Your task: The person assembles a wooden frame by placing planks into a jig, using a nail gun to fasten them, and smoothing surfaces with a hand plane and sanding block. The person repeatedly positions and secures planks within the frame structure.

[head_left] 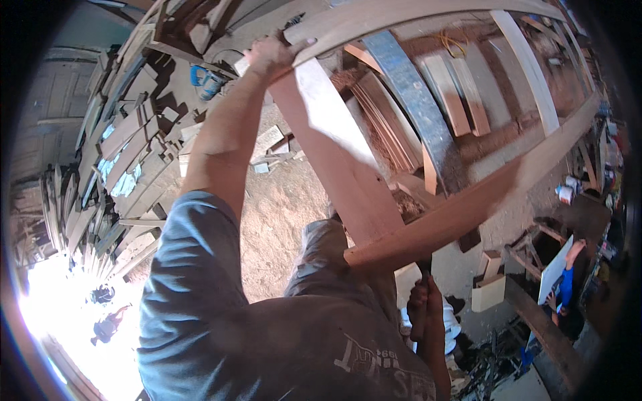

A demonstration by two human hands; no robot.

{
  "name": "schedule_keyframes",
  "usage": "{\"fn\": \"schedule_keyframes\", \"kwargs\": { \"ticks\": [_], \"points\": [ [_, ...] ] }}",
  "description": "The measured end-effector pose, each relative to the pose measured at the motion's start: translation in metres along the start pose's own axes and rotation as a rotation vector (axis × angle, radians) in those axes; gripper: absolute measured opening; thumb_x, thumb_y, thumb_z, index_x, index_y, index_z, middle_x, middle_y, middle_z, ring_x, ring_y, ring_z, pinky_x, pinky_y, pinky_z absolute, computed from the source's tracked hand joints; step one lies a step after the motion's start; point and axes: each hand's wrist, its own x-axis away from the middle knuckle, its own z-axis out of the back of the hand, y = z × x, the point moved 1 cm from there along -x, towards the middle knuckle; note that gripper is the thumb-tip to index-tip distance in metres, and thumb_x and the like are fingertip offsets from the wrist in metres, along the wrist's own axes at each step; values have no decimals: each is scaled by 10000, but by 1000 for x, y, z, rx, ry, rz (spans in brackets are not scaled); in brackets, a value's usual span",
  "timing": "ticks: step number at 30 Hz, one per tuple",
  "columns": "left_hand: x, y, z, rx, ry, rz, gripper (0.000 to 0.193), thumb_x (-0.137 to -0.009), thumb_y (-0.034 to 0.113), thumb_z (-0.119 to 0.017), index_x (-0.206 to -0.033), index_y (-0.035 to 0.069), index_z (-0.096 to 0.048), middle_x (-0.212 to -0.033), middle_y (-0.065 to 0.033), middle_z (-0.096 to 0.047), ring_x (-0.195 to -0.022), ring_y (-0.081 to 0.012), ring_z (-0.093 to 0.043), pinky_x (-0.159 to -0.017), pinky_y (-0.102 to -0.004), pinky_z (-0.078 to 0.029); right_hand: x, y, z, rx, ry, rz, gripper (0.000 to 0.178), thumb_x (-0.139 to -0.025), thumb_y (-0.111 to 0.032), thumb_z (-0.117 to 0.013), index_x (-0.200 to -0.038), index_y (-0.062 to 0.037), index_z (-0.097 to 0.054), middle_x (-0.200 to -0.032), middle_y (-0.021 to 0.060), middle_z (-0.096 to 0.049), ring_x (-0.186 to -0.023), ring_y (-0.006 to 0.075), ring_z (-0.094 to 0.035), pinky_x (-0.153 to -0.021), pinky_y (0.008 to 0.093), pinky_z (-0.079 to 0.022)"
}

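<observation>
A large wooden frame lies before me, with two long curved rails and flat crosspieces between them. My left hand (271, 53) is closed over the end of the far rail (401, 19), thumb lying along the wood. A wide plank (341, 164), partly in bright sunlight, joins that rail to the near rail (441, 224). Below the near rail, my right hand (428, 297) is wrapped round a hand tool (418, 324) with a brown handle. The tool's dark upper part reaches the rail's edge; its far end is hidden.
Wood offcuts (130, 144) are heaped at the left, near a blue power tool (208, 81). Under the frame rest a blue-stained board (418, 100) and several loose planks. At the right, another person's blue sleeve (567, 286) shows beside a white panel (554, 271). Sawdust (284, 220) covers the floor.
</observation>
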Motion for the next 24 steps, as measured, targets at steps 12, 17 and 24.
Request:
{"fn": "schedule_keyframes", "kwargs": {
  "ticks": [12, 17, 24],
  "points": [
    [7, -2, 8, 60, -8, -60, 1062, -763, 938, -570, -1353, 56, -616, -1328, -211, -690, -1297, -411, -616, -1143, -622, -367, -33, -6, 43, -180, -160, -143, 378, -1072, -418, -551, -823, -135, -587, -619, -32, -521, -494, 99, -521, -486, 292, -499],
    [8, -1, -4, 72, -23, -63, 1130, -758, 934, -585, -1368, -18, -592, -1301, -270, -683, -1286, -425, -618, -1116, -563, -427, -46, 7, 47, 83, -10, 40, 361, -1049, -431, -590, -830, -145, -563, -616, -37, -511, -505, 118, -526, -491, 303, -500],
    [9, 16, 10, -87, -29, -19, 1087, -836, 889, -537, -1482, 16, -495, -1524, -282, -512, -1461, -494, -414, -1162, -708, -277, -47, 1, 40, -45, -148, 68, 312, -1043, -384, -601, -909, -102, -601, -653, -32, -512, -521, 108, -493, -522, 281, -489]
  ]
}}
